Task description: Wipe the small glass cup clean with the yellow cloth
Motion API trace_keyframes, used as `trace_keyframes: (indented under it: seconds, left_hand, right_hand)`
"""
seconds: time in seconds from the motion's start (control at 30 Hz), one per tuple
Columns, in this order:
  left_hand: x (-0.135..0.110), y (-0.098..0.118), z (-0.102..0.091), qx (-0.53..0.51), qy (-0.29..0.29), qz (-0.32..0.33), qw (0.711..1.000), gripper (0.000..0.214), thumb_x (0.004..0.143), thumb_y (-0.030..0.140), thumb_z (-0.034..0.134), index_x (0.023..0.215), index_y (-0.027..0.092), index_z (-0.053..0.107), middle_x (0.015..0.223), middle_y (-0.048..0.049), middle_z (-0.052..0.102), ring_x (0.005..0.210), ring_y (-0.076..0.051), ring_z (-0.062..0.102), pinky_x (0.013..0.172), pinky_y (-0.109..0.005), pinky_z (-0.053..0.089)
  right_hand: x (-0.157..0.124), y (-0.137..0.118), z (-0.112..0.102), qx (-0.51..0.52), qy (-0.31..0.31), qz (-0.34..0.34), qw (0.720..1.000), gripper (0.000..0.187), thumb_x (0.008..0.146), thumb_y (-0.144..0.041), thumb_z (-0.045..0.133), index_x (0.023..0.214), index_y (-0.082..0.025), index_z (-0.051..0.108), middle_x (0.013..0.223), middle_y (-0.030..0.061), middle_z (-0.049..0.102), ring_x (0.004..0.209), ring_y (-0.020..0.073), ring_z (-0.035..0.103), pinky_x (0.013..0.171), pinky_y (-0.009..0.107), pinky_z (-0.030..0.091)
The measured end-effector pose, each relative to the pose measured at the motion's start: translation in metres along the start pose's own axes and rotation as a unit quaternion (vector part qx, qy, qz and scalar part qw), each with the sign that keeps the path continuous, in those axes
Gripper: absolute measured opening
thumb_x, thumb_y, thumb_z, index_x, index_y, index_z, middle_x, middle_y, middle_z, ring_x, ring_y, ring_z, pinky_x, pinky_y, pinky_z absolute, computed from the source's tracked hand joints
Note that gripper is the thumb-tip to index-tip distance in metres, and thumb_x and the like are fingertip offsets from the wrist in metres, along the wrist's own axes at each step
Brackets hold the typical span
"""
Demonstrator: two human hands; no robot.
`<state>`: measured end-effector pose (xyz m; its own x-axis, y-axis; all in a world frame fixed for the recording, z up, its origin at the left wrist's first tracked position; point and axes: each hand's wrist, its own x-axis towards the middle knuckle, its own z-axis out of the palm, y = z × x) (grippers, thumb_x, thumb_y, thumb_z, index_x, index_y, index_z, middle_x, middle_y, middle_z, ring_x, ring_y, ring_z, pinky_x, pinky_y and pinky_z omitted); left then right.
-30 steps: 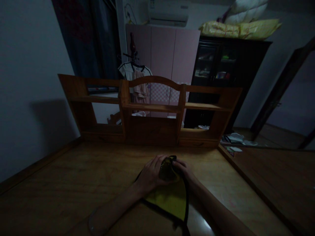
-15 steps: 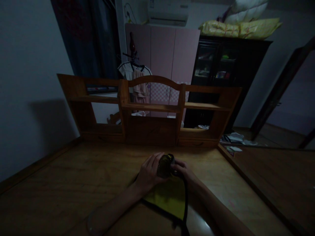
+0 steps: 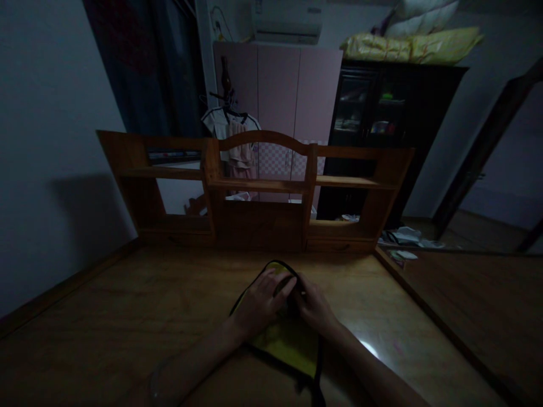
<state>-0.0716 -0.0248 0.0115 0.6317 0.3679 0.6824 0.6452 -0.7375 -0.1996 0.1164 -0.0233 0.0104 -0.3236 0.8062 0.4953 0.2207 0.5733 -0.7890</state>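
A yellow cloth [image 3: 288, 345] with black trim lies on the wooden desk [image 3: 127, 316] in front of me, its rounded far end pointing at the shelf unit. My left hand [image 3: 261, 302] rests on the cloth's far part with its fingers stretched out flat. Just right of it, my right hand [image 3: 313, 308] touches the left fingertips, its fingers drawn together on the cloth near the black trim. The room is dim, so the cloth under the hands is hard to make out.
A wooden shelf unit [image 3: 258, 192] stands along the desk's back edge. Behind it are a pink wardrobe [image 3: 280, 96], hanging clothes [image 3: 231, 135] and a dark cabinet [image 3: 382, 118] with bedding on top. A wall runs along the left; papers [image 3: 407, 237] lie on the floor at right.
The bunched-up far end of the cloth, held raised between both hands, now lies spread out flat toward the shelf. Both hands have lowered onto it.
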Motion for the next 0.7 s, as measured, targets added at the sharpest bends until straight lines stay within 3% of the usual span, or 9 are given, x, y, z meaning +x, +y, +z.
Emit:
trace_keyframes:
  seconds: [0.13, 0.33, 0.43, 0.57, 0.7]
  left_hand:
    - [0.001, 0.002, -0.002, -0.02, 0.005, -0.005, 1.0, 0.058, 0.089, 0.019, 0.051, 0.144, 0.016, 0.034, 0.132, -0.0156, 0.05, 0.124, -0.028, 0.047, 0.107, -0.049, 0.04]
    - [0.0, 0.002, -0.002, -0.047, 0.009, -0.017, 0.999, 0.071, 0.086, 0.048, 0.059, 0.142, 0.013, 0.036, 0.129, -0.0184, 0.052, 0.121, -0.031, 0.049, 0.105, -0.051, 0.04]
    - [-0.001, 0.002, -0.001, -0.031, 0.015, -0.038, 0.999, 0.059, 0.088, 0.031, 0.058, 0.142, 0.016, 0.037, 0.129, -0.0171, 0.051, 0.12, -0.03, 0.049, 0.103, -0.049, 0.043]
    - [-0.003, -0.001, 0.001, -0.003, 0.027, -0.059, 0.998, 0.058, 0.087, 0.008, 0.049, 0.142, 0.022, 0.036, 0.132, -0.0143, 0.048, 0.123, -0.027, 0.047, 0.1, -0.046, 0.047]
    - [-0.005, -0.001, 0.001, 0.046, 0.04, 0.032, 0.998, 0.053, 0.089, 0.008, 0.049, 0.138, 0.025, 0.041, 0.131, -0.0114, 0.048, 0.125, -0.026, 0.046, 0.1, -0.045, 0.049]
  right_hand:
    - [-0.001, 0.001, -0.002, -0.031, 0.012, -0.004, 0.999, 0.029, 0.094, -0.025, 0.046, 0.12, -0.026, 0.059, 0.105, 0.006, 0.07, 0.09, 0.0223, 0.066, 0.08, 0.034, 0.05]
    - [0.0, 0.01, -0.009, -0.109, 0.025, 0.037, 0.993, 0.018, 0.089, -0.029, 0.055, 0.094, -0.022, 0.069, 0.078, 0.0048, 0.071, 0.068, 0.0213, 0.063, 0.063, 0.031, 0.046]
    - [0.005, 0.011, -0.01, -0.013, 0.006, 0.057, 0.998, 0.02, 0.086, -0.031, 0.059, 0.099, -0.021, 0.07, 0.087, 0.0039, 0.072, 0.078, 0.0224, 0.065, 0.07, 0.032, 0.049]
    - [0.009, 0.012, -0.012, 0.175, -0.05, 0.125, 0.975, 0.046, 0.076, -0.029, 0.071, 0.121, -0.025, 0.062, 0.119, 0.0028, 0.068, 0.108, 0.0254, 0.061, 0.094, 0.039, 0.047]
    - [0.004, 0.014, -0.013, 0.216, -0.098, 0.162, 0.958, 0.052, 0.074, -0.025, 0.072, 0.124, -0.028, 0.06, 0.127, 0.0017, 0.064, 0.115, 0.0249, 0.058, 0.1, 0.04, 0.045]
